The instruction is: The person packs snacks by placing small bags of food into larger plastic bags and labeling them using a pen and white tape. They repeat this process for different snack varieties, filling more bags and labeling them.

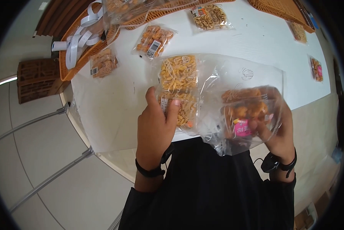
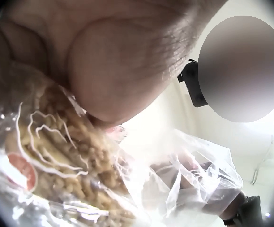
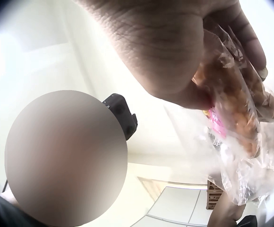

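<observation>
A large clear plastic bag (image 1: 214, 73) with white print stretches between both hands above the table. My left hand (image 1: 154, 128) grips its left part, thumb on top, over a packet of yellow crunchy snack strips (image 1: 178, 74) seen inside. In the right part my right hand (image 1: 277, 134) holds brown, lumpy snack packets (image 1: 239, 111), one with a pink label; its thumb lies on the front and its fingers are behind. The bag's plastic overlaps that hand. In the right wrist view two snack packets (image 3: 231, 94) are pinched side by side between thumb and fingers.
On the white table (image 1: 114, 130) lie a packet of brown snacks (image 1: 154, 40), a packet of flat crackers (image 1: 103, 63), a nut-like snack packet (image 1: 210, 17) and more at the right. Wicker baskets (image 1: 64, 69) line the far side, one holding white paper strips (image 1: 78, 42).
</observation>
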Motion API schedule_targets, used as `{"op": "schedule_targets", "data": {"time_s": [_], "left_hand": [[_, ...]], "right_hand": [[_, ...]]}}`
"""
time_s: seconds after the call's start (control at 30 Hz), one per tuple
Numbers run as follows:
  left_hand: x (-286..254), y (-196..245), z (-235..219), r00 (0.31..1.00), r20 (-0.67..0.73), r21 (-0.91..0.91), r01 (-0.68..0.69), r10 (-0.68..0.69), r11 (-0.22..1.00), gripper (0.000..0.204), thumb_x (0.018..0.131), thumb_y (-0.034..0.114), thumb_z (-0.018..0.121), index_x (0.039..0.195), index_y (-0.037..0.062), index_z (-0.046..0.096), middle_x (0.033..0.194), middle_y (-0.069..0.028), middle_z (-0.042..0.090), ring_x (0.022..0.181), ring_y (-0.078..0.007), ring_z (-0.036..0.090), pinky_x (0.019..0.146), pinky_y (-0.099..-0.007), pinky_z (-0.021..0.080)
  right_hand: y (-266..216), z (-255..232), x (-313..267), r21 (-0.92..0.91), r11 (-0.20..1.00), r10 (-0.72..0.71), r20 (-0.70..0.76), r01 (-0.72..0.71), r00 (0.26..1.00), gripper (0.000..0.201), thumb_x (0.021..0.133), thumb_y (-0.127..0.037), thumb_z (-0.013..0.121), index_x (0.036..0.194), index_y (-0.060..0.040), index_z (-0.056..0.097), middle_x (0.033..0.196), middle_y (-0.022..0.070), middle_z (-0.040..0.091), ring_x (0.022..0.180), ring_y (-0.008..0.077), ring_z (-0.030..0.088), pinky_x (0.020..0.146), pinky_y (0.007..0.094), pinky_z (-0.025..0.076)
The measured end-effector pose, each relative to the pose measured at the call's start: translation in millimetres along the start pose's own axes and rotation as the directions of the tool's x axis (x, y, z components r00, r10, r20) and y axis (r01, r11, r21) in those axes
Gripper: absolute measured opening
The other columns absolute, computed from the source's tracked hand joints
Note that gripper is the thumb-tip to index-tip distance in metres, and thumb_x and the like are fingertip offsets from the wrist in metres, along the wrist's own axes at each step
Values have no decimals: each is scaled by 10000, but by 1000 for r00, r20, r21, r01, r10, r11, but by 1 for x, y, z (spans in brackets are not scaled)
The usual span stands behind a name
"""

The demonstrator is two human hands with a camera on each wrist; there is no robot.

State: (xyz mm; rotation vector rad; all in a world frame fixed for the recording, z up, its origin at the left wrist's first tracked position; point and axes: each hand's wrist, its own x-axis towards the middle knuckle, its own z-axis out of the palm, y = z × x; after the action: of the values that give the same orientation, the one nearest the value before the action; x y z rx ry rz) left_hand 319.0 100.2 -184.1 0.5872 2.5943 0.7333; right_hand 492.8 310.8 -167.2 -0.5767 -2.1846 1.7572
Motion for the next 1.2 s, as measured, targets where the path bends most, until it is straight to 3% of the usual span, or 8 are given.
{"op": "schedule_targets", "data": {"time_s": [0.1,0.23,0.3,0.4,0.47,0.6,0.77,1.2], "left_hand": [[0,0,1,1000,16,-16,-2,3,1000,663,991,381,570,1367,-124,362,904,-295,683,828,-421,701,733,-467,545],[-2,-5,5,999,-11,4,-38,38,999,675,989,380,571,1383,-121,351,943,-310,675,850,-429,697,750,-467,547],[-2,-4,5,999,-9,-14,-35,35,999,679,988,379,573,1387,-121,347,955,-314,672,852,-432,696,753,-468,548],[-3,-4,8,999,-16,-18,-48,47,999,684,986,377,575,1391,-123,344,965,-318,670,854,-434,696,753,-467,549],[-2,-5,7,998,-15,-27,-55,54,998,686,985,375,577,1392,-125,342,971,-321,668,855,-434,696,751,-466,550],[2,-16,-6,998,18,-61,-51,52,997,695,980,371,584,1396,-129,338,981,-327,665,857,-433,698,750,-463,552],[-3,-8,9,996,-13,-52,-87,86,995,709,970,360,602,1401,-134,333,1005,-332,660,869,-435,697,755,-461,554],[0,-10,6,996,10,-73,-82,83,994,692,962,343,614,1387,-133,346,1022,-332,657,889,-435,695,766,-461,552]], "right_hand": [[-9,-6,9,26,994,108,2,-108,994,523,775,-88,744,1245,50,559,1087,140,681,1001,221,650,914,351,494],[-5,-25,17,-146,986,110,210,-80,972,528,815,-11,694,1306,50,511,1115,110,653,996,182,628,864,318,513],[-4,-28,19,-183,976,159,220,-119,963,500,821,-4,687,1287,50,513,1097,104,651,976,178,625,845,320,519],[5,-23,19,-71,963,265,90,-259,960,384,803,-46,692,1156,52,579,1018,113,674,915,198,637,843,339,514],[13,-21,23,15,967,254,60,-256,965,375,822,-60,691,1161,53,576,1000,97,666,887,171,633,820,311,517],[9,-10,31,100,911,394,76,-400,916,382,854,-98,698,1178,55,566,998,79,656,871,123,625,769,259,520],[39,-23,29,142,942,302,42,-305,952,436,871,-153,710,1218,62,557,1017,83,655,874,123,636,752,254,529],[56,-18,31,228,926,311,-2,-302,950,518,865,-228,730,1256,60,548,1057,92,654,927,150,640,798,258,525]]}}
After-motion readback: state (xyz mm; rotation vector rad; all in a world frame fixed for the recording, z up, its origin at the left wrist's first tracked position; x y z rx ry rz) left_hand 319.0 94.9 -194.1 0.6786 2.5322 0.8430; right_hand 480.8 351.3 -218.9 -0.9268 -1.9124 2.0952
